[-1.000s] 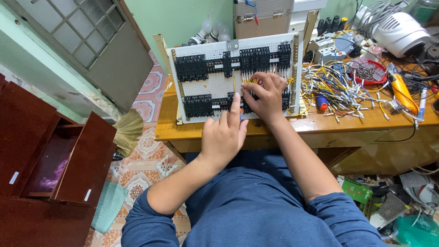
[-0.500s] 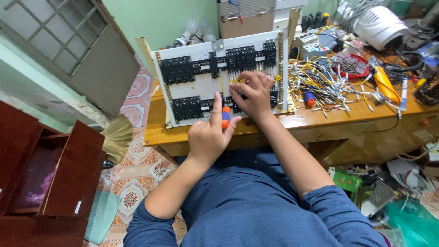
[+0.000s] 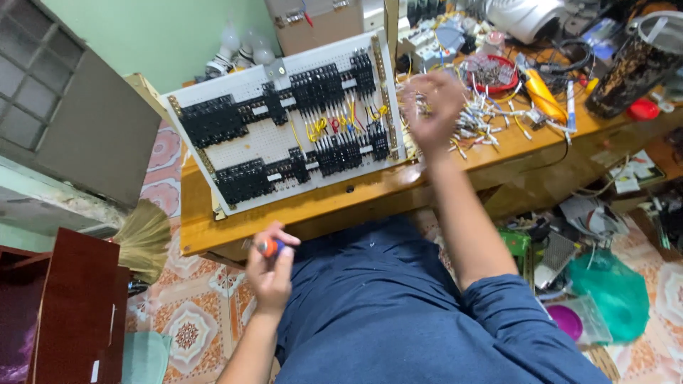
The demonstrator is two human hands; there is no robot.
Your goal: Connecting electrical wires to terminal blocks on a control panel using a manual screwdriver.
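A white perforated panel (image 3: 267, 146) with rows of black terminal blocks and short yellow and red wires leans on the wooden table (image 3: 334, 206). My left hand (image 3: 270, 270) is pulled back below the table edge, closed around a screwdriver (image 3: 269, 247) with an orange and blue handle. My right hand (image 3: 430, 107) is blurred, reaching over the pile of loose wires (image 3: 491, 117) right of the panel; whether it holds a wire I cannot tell.
A red bowl (image 3: 491, 71) of small parts, an orange tool (image 3: 544, 89) and a dark patterned cup (image 3: 629, 67) sit at the table's right. A broom (image 3: 146, 238) and brown cabinet (image 3: 78, 306) stand left. Clutter and a green bag (image 3: 605, 284) lie on the floor at right.
Both hands left the panel. My left hand drew back toward my lap with the screwdriver. My right hand swung right to the wire pile. The view shifted down and left.
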